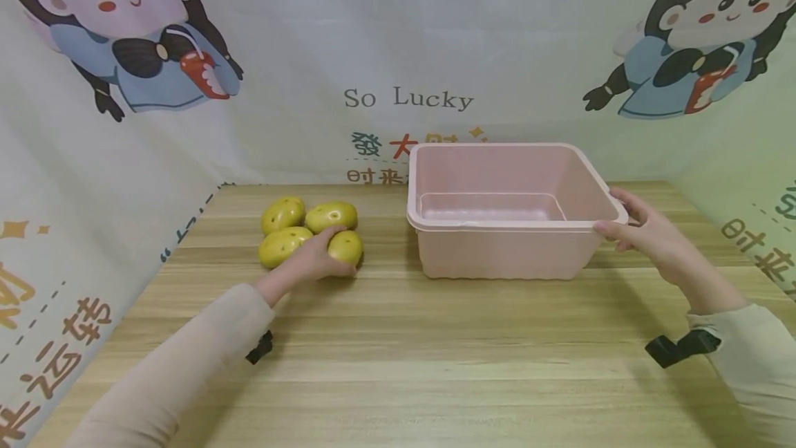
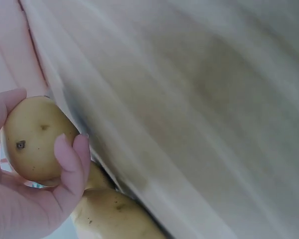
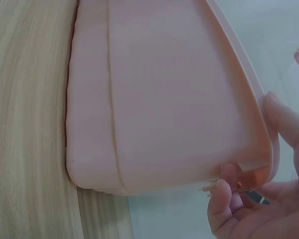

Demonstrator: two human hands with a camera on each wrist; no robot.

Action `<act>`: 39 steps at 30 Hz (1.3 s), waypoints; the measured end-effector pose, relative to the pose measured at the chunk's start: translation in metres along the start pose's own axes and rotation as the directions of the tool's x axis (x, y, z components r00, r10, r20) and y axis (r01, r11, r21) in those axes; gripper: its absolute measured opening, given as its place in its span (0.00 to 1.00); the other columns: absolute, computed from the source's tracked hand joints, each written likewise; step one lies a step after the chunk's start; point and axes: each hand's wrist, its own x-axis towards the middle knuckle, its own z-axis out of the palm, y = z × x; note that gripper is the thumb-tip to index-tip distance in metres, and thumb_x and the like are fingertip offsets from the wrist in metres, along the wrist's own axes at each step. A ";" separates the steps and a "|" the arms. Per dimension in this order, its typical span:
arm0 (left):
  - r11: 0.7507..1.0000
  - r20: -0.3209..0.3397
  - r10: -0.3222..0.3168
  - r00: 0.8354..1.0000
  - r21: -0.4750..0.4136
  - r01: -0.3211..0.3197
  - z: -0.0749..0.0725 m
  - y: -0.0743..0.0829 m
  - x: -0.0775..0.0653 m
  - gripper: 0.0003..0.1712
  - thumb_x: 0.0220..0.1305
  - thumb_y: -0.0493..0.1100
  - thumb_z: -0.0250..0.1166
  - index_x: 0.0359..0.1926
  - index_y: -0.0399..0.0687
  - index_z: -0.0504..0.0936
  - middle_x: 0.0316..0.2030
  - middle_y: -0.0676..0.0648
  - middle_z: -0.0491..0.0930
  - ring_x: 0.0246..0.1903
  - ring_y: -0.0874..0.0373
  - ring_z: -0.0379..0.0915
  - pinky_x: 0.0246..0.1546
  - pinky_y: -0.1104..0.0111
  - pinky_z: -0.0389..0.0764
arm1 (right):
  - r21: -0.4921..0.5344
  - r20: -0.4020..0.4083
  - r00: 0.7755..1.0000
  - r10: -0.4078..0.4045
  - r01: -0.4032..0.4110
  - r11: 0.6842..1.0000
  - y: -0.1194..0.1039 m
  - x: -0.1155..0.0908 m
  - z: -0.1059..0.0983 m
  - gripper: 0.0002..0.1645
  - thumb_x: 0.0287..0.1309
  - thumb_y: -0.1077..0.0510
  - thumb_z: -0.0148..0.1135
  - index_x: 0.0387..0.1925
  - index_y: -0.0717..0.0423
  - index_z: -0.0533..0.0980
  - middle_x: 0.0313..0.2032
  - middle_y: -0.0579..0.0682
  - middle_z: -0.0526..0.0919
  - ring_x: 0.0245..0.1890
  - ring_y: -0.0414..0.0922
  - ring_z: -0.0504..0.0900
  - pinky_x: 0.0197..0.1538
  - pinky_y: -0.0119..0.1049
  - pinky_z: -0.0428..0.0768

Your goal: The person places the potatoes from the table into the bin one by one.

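Observation:
At the left of the table lie several yellow potatoes in a cluster. My left hand [image 1: 309, 256] grips the nearest right-hand potato [image 1: 345, 247], thumb on its near side and fingers over the far side. In the left wrist view that potato [image 2: 40, 139] sits between thumb and fingers, with another potato [image 2: 114, 216] close below it. A pink plastic bin [image 1: 497, 251] stands on the table to the right, its inside bare. With thumb and curled fingers, my right hand [image 1: 647, 230] holds the bin's right rim; the right wrist view shows the fingertips [image 3: 222, 196] under the rim.
Three other potatoes, among them one at the back left [image 1: 282, 215], lie beside the held one. A printed cloth [image 1: 292, 40] hangs behind and at both sides of the wooden table [image 1: 435, 365]. Dark wrist mounts show under both sleeves.

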 end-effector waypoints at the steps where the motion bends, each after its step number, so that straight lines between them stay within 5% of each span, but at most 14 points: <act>1: 0.999 0.012 -0.021 1.000 -0.035 0.021 -0.001 0.000 0.000 0.51 0.47 0.49 0.69 0.69 0.45 0.52 0.59 0.31 0.63 0.54 0.38 0.65 0.45 0.50 0.74 | -0.002 0.002 1.000 0.001 -0.001 1.000 0.000 0.000 0.000 0.43 0.63 0.51 0.51 0.70 0.58 0.41 0.50 0.43 0.64 0.35 0.30 0.71 0.36 0.29 0.73; 6: 0.986 0.061 -0.097 0.993 -0.128 0.104 -0.012 0.005 -0.002 0.50 0.50 0.50 0.66 0.70 0.50 0.49 0.58 0.31 0.61 0.45 0.43 0.68 0.28 0.61 0.78 | -0.007 0.016 1.000 0.009 -0.009 1.000 -0.001 0.001 -0.001 0.44 0.64 0.51 0.51 0.70 0.58 0.40 0.55 0.52 0.61 0.35 0.29 0.72 0.36 0.30 0.73; 12: 0.984 0.067 -0.093 0.993 -0.146 0.102 -0.027 0.012 -0.005 0.50 0.51 0.50 0.65 0.70 0.51 0.47 0.56 0.33 0.62 0.37 0.47 0.70 0.30 0.61 0.78 | 0.002 0.029 1.000 0.009 -0.009 1.000 -0.001 0.001 -0.001 0.44 0.64 0.51 0.51 0.70 0.58 0.40 0.56 0.55 0.60 0.35 0.29 0.72 0.37 0.32 0.74; 23: 0.965 0.121 -0.094 0.988 -0.233 0.120 -0.065 0.034 -0.005 0.48 0.55 0.49 0.61 0.71 0.53 0.42 0.57 0.32 0.58 0.41 0.45 0.70 0.34 0.61 0.79 | 0.009 0.042 0.999 0.014 -0.014 1.000 -0.003 0.001 -0.001 0.44 0.64 0.51 0.51 0.70 0.58 0.39 0.55 0.54 0.62 0.36 0.30 0.72 0.38 0.31 0.73; 35: 0.973 0.143 -0.075 0.987 -0.206 0.104 -0.103 0.078 -0.020 0.48 0.57 0.52 0.59 0.71 0.55 0.41 0.55 0.37 0.61 0.42 0.47 0.70 0.32 0.69 0.76 | -0.023 0.059 0.998 0.034 -0.033 0.999 -0.005 0.002 -0.002 0.45 0.64 0.49 0.50 0.71 0.55 0.37 0.60 0.61 0.58 0.37 0.38 0.71 0.42 0.37 0.71; 39: 0.979 0.128 -0.055 0.990 -0.187 0.078 -0.116 0.094 -0.022 0.45 0.58 0.54 0.58 0.70 0.54 0.44 0.52 0.39 0.63 0.35 0.53 0.71 0.27 0.70 0.75 | -0.030 0.059 0.998 0.036 -0.034 0.999 -0.005 0.002 -0.003 0.45 0.63 0.49 0.50 0.71 0.55 0.38 0.60 0.61 0.58 0.37 0.37 0.69 0.41 0.36 0.71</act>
